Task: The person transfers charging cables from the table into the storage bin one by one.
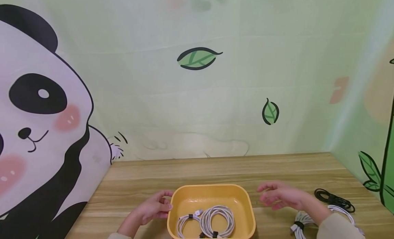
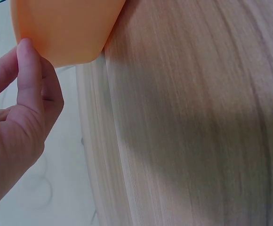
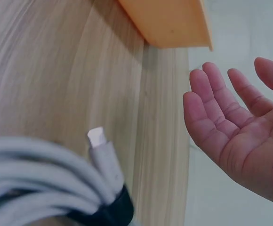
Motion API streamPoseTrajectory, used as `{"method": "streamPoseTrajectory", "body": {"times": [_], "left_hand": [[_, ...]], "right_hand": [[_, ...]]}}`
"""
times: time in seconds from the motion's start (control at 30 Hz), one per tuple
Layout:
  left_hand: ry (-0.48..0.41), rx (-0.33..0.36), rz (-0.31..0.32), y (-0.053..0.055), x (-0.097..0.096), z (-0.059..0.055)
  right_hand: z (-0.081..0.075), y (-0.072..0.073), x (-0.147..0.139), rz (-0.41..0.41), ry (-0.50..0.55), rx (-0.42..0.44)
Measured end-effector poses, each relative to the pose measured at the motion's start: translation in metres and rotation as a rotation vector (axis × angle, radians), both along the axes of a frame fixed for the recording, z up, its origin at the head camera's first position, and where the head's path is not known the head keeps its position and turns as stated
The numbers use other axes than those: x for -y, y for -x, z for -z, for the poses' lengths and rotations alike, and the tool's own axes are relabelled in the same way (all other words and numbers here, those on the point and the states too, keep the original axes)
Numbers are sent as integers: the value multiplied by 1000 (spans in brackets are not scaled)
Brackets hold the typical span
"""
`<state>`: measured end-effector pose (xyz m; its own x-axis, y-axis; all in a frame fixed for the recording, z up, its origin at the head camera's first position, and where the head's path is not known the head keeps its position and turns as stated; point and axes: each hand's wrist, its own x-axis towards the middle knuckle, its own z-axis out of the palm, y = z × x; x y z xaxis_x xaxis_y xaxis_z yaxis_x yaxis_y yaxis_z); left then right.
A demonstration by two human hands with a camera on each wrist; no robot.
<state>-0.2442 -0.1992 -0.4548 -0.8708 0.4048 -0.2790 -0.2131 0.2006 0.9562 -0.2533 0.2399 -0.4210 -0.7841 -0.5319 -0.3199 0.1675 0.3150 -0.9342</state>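
A yellow tray (image 1: pixel 212 188) stands on the wooden table, and two coiled white cables lie in it: a large coil (image 1: pixel 226 211) and a smaller coil (image 1: pixel 181 221). My left hand (image 1: pixel 154 209) grips the tray's left side at the rim; its fingertips meet the edge in the left wrist view. To the right of the tray, my right hand (image 1: pixel 284 196) is held above the table with fingers loosely bent and nothing in them. The right wrist view shows its palm (image 3: pixel 249 136) apart from the tray. Beneath the right forearm lies a bundled white cable (image 1: pixel 303 219) with a black strap.
A bundled black cable (image 1: pixel 333 200) lies on the right of the table (image 1: pixel 147 174), behind another white cable (image 1: pixel 341 210) partly hidden by the sleeve. A pale green backdrop (image 1: pixel 197 105) with a printed panda and leaves rises behind the table and along its sides.
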Motion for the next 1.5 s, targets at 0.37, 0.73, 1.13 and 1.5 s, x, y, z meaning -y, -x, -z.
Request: {"method": "streamPoseTrajectory", "body": {"times": [0.37, 0.73, 1.13, 1.5], "left_hand": [[-5, -3, 5, -1, 0, -1], [5, -2, 3, -1, 0, -2], [1, -2, 3, -1, 1, -1], [-8, 5, 3, -1, 1, -1]], "right_hand": [[9, -2, -21, -6, -28, 16], [13, -1, -41, 31, -44, 19], [14, -3, -60, 45, -41, 25], [15, -3, -74, 91, -52, 20]]}}
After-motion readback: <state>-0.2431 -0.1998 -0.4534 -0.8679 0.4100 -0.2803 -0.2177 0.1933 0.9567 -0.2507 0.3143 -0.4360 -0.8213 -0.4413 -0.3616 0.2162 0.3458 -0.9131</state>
